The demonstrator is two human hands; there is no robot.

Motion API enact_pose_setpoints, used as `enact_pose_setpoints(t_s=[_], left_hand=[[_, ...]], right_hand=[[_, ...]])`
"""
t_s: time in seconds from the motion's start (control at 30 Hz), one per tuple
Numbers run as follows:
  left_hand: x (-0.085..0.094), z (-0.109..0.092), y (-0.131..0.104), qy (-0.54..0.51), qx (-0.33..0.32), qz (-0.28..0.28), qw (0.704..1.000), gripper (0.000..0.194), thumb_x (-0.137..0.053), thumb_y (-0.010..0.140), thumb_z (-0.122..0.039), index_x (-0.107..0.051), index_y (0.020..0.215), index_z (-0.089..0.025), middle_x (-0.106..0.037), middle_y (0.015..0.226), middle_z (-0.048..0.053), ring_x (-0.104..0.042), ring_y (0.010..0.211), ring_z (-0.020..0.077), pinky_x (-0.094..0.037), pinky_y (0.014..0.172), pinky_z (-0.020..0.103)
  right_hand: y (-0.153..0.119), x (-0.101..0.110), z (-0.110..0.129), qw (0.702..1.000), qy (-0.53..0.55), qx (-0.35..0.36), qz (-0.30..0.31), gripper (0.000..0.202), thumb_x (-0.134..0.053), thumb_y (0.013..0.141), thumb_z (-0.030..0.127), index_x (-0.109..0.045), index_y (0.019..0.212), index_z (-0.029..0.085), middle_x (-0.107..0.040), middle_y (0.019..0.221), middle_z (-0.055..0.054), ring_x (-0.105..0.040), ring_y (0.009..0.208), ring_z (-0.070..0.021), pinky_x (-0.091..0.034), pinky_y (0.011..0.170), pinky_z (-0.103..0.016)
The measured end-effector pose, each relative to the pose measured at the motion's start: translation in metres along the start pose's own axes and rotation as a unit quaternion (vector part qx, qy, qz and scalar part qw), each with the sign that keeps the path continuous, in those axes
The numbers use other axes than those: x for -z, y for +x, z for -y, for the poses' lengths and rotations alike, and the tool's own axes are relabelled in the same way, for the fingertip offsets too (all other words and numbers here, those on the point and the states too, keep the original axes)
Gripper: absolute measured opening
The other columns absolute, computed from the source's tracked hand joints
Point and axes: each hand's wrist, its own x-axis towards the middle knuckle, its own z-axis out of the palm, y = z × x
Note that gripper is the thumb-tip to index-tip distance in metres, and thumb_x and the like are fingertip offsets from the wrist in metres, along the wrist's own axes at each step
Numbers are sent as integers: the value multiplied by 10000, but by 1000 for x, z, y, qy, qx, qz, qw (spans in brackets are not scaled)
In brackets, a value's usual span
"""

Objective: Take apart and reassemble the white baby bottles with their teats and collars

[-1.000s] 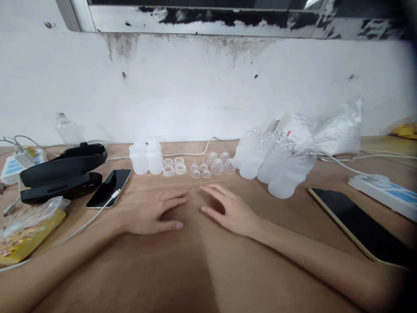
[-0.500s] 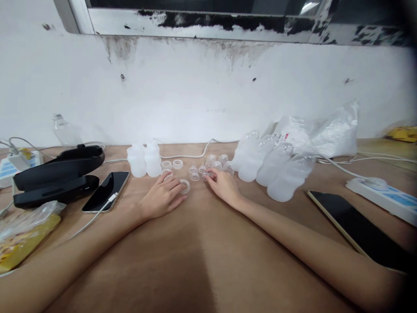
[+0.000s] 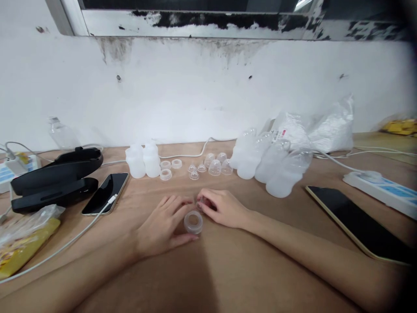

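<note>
My left hand (image 3: 164, 228) is curled on its side, thumb and forefinger closed round a translucent screw ring (image 3: 186, 226), like a baby-bottle collar. Just right of it, my right hand (image 3: 223, 208) pinches a small clear bottle nipple (image 3: 201, 202), mostly hidden by the fingers. Beyond the hands stand several small clear nipples (image 3: 194, 175) and several larger clear domed caps (image 3: 214, 168). Three more screw rings (image 3: 166, 174) lie left of them. Frosted bottle bodies (image 3: 151, 161) stand behind at left, and several capped bottles (image 3: 282, 174) are grouped at right.
A phone with a cable (image 3: 106, 191), a black case (image 3: 58, 178) and a yellow snack packet (image 3: 29, 237) lie at left. Toward the right are a large phone (image 3: 355, 221), a power strip (image 3: 381, 195) and a white plastic bag (image 3: 332, 128). The wall stands behind.
Both hands have come nearer to me and closer together. My left hand has brought one screw ring along, and my right hand has taken a small nipple from the group.
</note>
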Motion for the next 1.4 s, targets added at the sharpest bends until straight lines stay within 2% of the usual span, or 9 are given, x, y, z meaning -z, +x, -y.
enact_pose_setpoints(t_s=[0.13, 0.23, 0.37, 0.5, 0.6, 0.73, 1.03, 1.2, 1.4], left_hand=[[0, 2, 4, -61, 29, 38, 997, 386, -510, 797, -326, -422, 1149, -194, -526, 1101, 78, -473, 978, 220, -374, 844, 368], [-1, 4, 4, -133, 62, -10, 989, 397, -510, 790, -232, -392, 1168, -210, -496, 1136, 62, -472, 1016, 188, -380, 875, 328], [-3, 11, 4, -204, 141, -114, 962, 329, -537, 751, -164, -425, 1056, -206, -522, 1036, 39, -514, 952, 165, -416, 839, 306], [-3, 16, 6, -179, 183, -158, 954, 294, -597, 717, -210, -469, 982, -192, -515, 1016, 47, -503, 952, 192, -411, 837, 349], [-3, 16, 7, -177, 200, -157, 951, 301, -607, 710, -224, -480, 981, -191, -540, 952, 43, -525, 877, 188, -442, 755, 338], [-7, 16, 7, -339, 211, -144, 905, 316, -591, 707, -171, -402, 960, -190, -578, 934, 36, -577, 878, 166, -478, 761, 316], [-10, 17, 8, -422, 258, -94, 864, 425, -612, 686, -175, -436, 1072, -156, -621, 1000, 77, -604, 930, 203, -477, 844, 382], [-9, 18, 7, -406, 225, -89, 881, 449, -638, 681, -174, -466, 1096, -184, -609, 1077, 59, -570, 1007, 203, -444, 900, 402], [-8, 15, 7, -370, 181, -99, 906, 385, -634, 701, -191, -485, 1055, -172, -616, 1049, 56, -583, 968, 178, -464, 868, 356]], right_hand=[[3, 4, -4, 997, -27, 39, 59, 197, -480, 785, 269, -508, 959, 179, -611, 799, -26, -556, 678, -140, -417, 634, -266], [3, 5, -6, 995, -47, 63, 68, 263, -505, 770, 286, -494, 1004, 168, -591, 838, -41, -554, 687, -151, -437, 632, -284], [0, 1, -5, 994, -64, 86, 1, 252, -424, 835, 279, -505, 1051, 180, -501, 1033, -93, -552, 803, -156, -467, 677, -300], [-1, -4, -5, 993, -41, 88, -65, 261, -371, 867, 220, -474, 1106, 201, -485, 1111, -93, -548, 906, -163, -477, 737, -311], [-2, -8, -3, 991, 1, 81, -109, 311, -425, 844, 190, -412, 1154, 208, -551, 1047, -67, -563, 885, -157, -478, 762, -309], [-3, -11, 3, 983, 45, 61, -168, 276, -483, 821, 204, -453, 1095, 210, -583, 921, -40, -573, 769, -139, -487, 711, -284], [-2, -10, 5, 978, 65, 68, -186, 308, -460, 837, 193, -497, 1142, 203, -558, 909, -41, -549, 717, -112, -482, 664, -244], [-3, -11, 7, 971, 23, 114, -210, 389, -411, 846, 126, -444, 1221, 221, -523, 917, -51, -529, 740, -113, -484, 672, -251], [-2, -10, 16, 945, -67, 275, -162, 439, -372, 831, 55, -382, 1264, 125, -558, 928, -98, -504, 891, -170, -481, 753, -310]])
